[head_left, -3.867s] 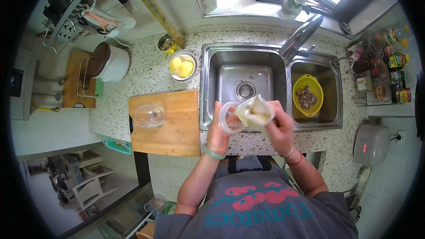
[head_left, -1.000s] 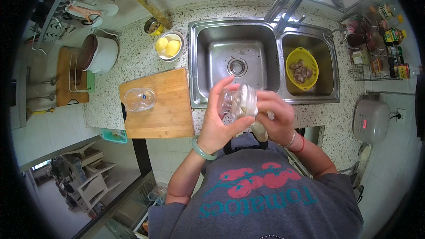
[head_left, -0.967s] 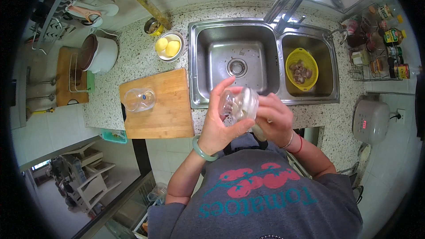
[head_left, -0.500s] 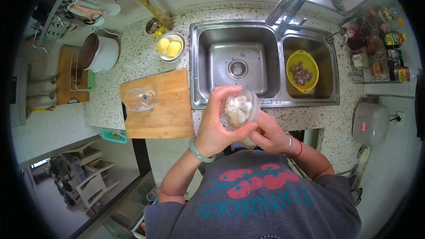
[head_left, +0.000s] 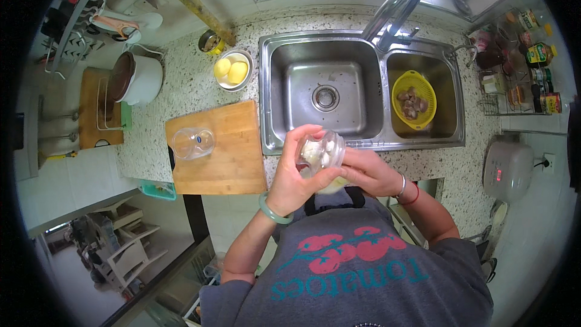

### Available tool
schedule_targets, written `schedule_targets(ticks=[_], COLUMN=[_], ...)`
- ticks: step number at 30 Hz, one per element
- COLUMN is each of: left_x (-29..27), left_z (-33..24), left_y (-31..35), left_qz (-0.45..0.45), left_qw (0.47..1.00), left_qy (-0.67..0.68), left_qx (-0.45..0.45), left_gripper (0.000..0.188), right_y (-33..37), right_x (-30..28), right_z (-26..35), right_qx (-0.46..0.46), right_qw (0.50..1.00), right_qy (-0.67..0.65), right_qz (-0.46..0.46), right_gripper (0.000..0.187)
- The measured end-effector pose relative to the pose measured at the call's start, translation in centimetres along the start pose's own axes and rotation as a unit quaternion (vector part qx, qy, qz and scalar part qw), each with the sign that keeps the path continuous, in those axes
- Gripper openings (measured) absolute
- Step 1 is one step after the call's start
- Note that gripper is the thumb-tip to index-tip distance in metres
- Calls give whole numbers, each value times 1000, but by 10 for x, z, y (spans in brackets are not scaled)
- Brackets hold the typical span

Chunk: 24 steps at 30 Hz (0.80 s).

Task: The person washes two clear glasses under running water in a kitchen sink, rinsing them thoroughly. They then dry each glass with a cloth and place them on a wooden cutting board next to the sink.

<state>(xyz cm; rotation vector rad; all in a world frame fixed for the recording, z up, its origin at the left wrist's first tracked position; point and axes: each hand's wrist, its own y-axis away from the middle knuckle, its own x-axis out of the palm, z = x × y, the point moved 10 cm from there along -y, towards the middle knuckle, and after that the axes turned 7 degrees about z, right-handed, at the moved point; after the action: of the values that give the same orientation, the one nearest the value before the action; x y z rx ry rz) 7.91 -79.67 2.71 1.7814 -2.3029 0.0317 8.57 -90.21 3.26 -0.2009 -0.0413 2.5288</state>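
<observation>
A clear jar (head_left: 321, 150) with whitish pieces inside, perhaps garlic cloves, is held over the counter's front edge. My left hand (head_left: 290, 175) wraps around its left side, thumb and fingers apart across the jar. From the right, my right hand (head_left: 374, 172) grips the same jar low down; its fingertips are partly hidden. Something pale yellow shows beneath the hands, too covered to name. To the left, a second clear jar (head_left: 193, 143) lies on the wooden cutting board (head_left: 233, 163).
Behind the hands is a steel double sink (head_left: 290, 72) with a tall faucet (head_left: 399, 9). A yellow colander (head_left: 414, 122) of brownish meat pieces sits in the right basin. A bowl (head_left: 243, 86) holds peeled potatoes. A white pot (head_left: 145, 79) and a spice rack (head_left: 514, 109) flank the counter.
Both hands have brought the jar slightly left and tilted it differently, so its contents have shifted. The rest of the counter appears the same, with a small shift of view.
</observation>
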Motion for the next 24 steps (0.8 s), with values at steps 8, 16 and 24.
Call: schedule_targets(ticks=[8, 16, 24], left_x=[-8, -18, -2], left_z=[-8, 7, 8], left_y=[-3, 0, -5], left_qz=[10, -125, -12], left_qw=[996, 991, 987], left_qy=[-45, -45, 156], left_qx=[72, -10, 27], left_gripper=[63, 63, 82], right_y=[-2, -9, -4], right_x=[8, 3, 27], right_z=[-4, 0, -57], right_qx=[26, -40, 114], right_qw=[989, 964, 859], right_qy=[-21, 140, -478], right_qz=[-147, -223, -147], right_gripper=[26, 19, 34])
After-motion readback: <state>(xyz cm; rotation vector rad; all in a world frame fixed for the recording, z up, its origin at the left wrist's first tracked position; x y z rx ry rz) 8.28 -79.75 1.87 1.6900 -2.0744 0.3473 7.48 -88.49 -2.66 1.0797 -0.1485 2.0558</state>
